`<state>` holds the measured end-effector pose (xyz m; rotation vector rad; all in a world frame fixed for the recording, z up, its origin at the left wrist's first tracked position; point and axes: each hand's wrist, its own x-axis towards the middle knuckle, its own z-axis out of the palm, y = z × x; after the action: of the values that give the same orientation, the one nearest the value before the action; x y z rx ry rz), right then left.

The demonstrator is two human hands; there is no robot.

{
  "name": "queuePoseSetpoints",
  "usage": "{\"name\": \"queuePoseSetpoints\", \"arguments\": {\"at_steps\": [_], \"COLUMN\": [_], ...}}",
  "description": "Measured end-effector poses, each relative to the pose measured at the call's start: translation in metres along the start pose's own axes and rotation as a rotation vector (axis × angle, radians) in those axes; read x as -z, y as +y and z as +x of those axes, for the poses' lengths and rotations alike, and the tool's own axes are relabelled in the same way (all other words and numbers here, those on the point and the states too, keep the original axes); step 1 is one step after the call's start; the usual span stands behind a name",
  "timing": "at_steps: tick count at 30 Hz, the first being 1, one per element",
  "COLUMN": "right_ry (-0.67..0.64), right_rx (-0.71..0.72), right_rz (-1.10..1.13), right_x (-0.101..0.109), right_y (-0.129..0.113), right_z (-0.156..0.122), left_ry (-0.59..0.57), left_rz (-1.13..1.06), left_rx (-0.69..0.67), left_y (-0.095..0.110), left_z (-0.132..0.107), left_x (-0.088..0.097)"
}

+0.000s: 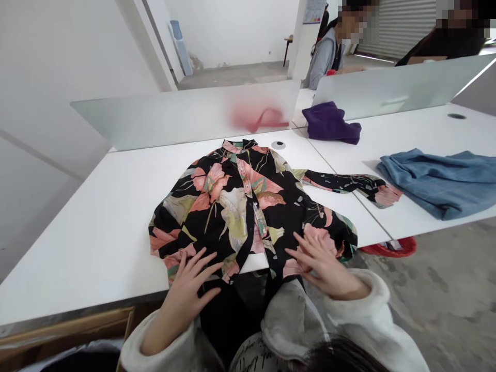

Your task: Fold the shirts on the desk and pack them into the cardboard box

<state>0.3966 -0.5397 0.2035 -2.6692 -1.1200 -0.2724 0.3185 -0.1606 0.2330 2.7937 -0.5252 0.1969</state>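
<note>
A black blouse (232, 206) with large pink and cream flowers lies spread on the white table, collar toward the far side. Its front is partly open toward the lower hem. One sleeve (341, 182) stretches out to the right, its pink cuff close to the blue cloth. My left hand (189, 281) rests with fingers spread on the lower left part of the blouse. On the lower right part lies my right hand (320, 261), its fingers also apart and flat. Neither hand grasps the fabric. The hem hangs at the table's near edge.
Folded blue denim (445, 181) and a purple cloth (331, 123) lie on the right. Frosted dividers (186, 113) line the table's back, with people beyond. A red basket (391, 248) sits below the edge; a cardboard box (77, 325) stands lower left.
</note>
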Motion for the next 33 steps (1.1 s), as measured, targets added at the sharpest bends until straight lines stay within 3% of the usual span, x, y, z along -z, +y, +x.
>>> {"name": "queuePoseSetpoints", "arguments": {"at_steps": [3, 8, 15, 19, 21, 22, 23, 25, 27, 28, 30, 33], "right_ry": [-0.046, 0.086, 0.121, 0.205, 0.238, 0.248, 0.257, 0.274, 0.293, 0.307, 0.356, 0.485], "right_rx": [0.018, 0.026, 0.104, 0.101, 0.095, 0.093, 0.099, 0.120, 0.116, 0.087, -0.066, -0.511], "right_rz": [-0.057, -0.113, -0.065, 0.018, 0.070, 0.094, 0.117, 0.164, 0.207, 0.224, 0.238, 0.171], "right_x": [-0.013, -0.017, -0.025, -0.027, -0.026, -0.025, -0.024, -0.020, -0.011, -0.006, 0.007, 0.021], "right_y": [-0.021, -0.032, -0.048, -0.053, -0.062, -0.067, -0.073, -0.080, -0.077, -0.070, -0.045, 0.007], "right_z": [0.011, 0.021, 0.033, 0.037, 0.043, 0.047, 0.051, 0.056, 0.055, 0.051, 0.034, -0.006], "left_ry": [0.039, 0.116, 0.111, 0.391, 0.567, 0.590, 0.545, 0.340, 0.155, 0.129, 0.186, 0.335], "left_rz": [0.057, 0.081, 0.071, -0.018, -0.074, -0.104, -0.135, -0.195, -0.248, -0.263, -0.242, -0.035], "left_rx": [0.047, 0.057, -0.043, 0.051, 0.115, 0.107, 0.056, -0.130, -0.276, -0.283, -0.150, 0.287], "left_y": [0.007, 0.014, 0.025, 0.036, 0.051, 0.061, 0.071, 0.088, 0.094, 0.091, 0.072, 0.025], "left_z": [0.007, 0.010, 0.020, 0.029, 0.040, 0.046, 0.053, 0.063, 0.064, 0.060, 0.043, 0.005], "left_x": [-0.007, -0.001, -0.003, 0.004, 0.010, 0.012, 0.014, 0.015, 0.016, 0.017, 0.020, 0.029]}}
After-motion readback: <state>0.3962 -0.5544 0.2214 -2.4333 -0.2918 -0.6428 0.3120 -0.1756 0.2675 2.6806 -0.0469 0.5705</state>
